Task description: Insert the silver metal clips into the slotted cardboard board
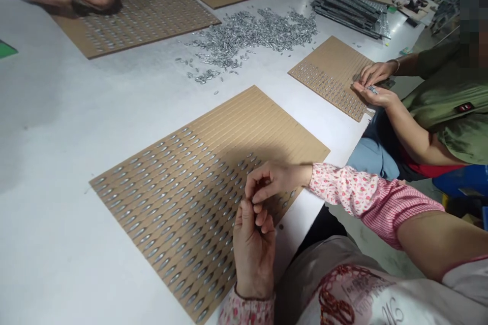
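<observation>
On the white tabletop (49, 127), a brown grooved rectangular board (244, 122) is partly filled with rows of small silver spindle-shaped pieces (163, 194). Above it, the left hand (254, 249) is held with fingers curled, its fingertips met by the pinched fingertips of the right hand (272, 183); whether anything is gripped by either cannot be told. Loose pieces are heaped beyond the board.

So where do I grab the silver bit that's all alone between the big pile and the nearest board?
I'd pinch the silver bit by its middle, from straight above. It looks slim with narrow ends and lies on the table with space around it, so finger and thumb should fit against its long sides.
</observation>
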Available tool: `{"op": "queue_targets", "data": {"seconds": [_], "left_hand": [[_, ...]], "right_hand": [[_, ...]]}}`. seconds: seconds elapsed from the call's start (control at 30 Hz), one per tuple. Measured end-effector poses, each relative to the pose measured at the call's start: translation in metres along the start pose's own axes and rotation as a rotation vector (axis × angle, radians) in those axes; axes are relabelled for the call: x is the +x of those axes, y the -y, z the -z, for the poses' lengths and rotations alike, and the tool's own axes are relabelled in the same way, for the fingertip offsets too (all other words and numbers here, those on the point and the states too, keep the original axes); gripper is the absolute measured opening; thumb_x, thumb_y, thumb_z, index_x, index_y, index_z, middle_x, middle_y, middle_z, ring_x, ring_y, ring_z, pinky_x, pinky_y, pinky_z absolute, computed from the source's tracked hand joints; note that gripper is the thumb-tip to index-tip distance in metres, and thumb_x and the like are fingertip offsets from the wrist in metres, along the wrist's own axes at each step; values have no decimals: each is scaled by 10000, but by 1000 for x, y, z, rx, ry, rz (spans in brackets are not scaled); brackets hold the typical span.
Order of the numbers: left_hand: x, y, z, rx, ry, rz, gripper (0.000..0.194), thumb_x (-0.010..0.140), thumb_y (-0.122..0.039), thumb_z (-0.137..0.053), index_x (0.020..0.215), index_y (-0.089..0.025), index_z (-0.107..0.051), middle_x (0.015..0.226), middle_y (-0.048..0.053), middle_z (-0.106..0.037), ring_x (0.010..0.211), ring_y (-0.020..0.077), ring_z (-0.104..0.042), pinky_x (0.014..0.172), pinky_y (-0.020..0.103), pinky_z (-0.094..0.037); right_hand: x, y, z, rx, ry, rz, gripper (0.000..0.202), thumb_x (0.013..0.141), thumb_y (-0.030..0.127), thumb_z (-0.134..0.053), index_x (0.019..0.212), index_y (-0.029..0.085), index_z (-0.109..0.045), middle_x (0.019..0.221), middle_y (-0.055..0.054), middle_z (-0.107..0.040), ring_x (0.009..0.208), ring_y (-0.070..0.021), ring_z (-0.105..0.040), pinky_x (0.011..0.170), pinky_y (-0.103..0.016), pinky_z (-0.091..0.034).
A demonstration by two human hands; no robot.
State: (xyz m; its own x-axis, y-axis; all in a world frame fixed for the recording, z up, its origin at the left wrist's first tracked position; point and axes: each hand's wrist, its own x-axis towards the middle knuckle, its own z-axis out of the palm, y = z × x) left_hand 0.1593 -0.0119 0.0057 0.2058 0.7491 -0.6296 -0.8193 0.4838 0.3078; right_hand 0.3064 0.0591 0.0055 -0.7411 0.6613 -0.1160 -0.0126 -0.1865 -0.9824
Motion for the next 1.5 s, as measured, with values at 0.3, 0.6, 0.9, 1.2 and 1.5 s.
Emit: {"op": "queue_targets", "data": {"seconds": [0.3,0.6,0.9,1.2,1.5], "left_hand": [[-4,-9,-3,-39,-161,54,242,908,-95,-447,854,-133,-680,906,81,-708,568,67,-579,478,139,-484],[-9,-11,-3,-85,-187,127,357,946,-87,-345,897,-122,-697,985,120,-715,785,128,-678,670,201,-563],[-7,-12,2,-88,-178,160,401,951,-82,-334,784,-142,-693,936,91,-733,731,109,-690,640,170,-554],[-1,-4,1,-69,-58,14,391,969,-128,-327,957,-148,-718,1058,71,-713,967,137,-655,871,254,-520],[0,4,9,84,-21,-48,246,894,-159,-494,958,-186,-731,1161,42,-678,1050,168,-621,909,302,-508]], "right_hand": [[41,1,48,-674,-373,78,133,859,187,-548,919,131,-653,889,-47,-658,838,-129,-572,845,-282,-409],[60,-10,49,-1111,-328,26,106,849,163,-516,809,161,-614,839,-27,-642,834,-155,-537,834,-286,-356],[47,-3,39,-883,-405,110,103,838,226,-568,803,134,-599,757,-13,-607,715,-117,-516,740,-251,-391],[2,30,4,-760,-18,224,185,866,294,-591,936,135,-655,868,-46,-616,847,-118,-553,840,-254,-415],[1,16,1,-1052,54,226,210,921,322,-496,921,157,-626,945,-73,-578,936,-172,-474,922,-309,-361]]}}
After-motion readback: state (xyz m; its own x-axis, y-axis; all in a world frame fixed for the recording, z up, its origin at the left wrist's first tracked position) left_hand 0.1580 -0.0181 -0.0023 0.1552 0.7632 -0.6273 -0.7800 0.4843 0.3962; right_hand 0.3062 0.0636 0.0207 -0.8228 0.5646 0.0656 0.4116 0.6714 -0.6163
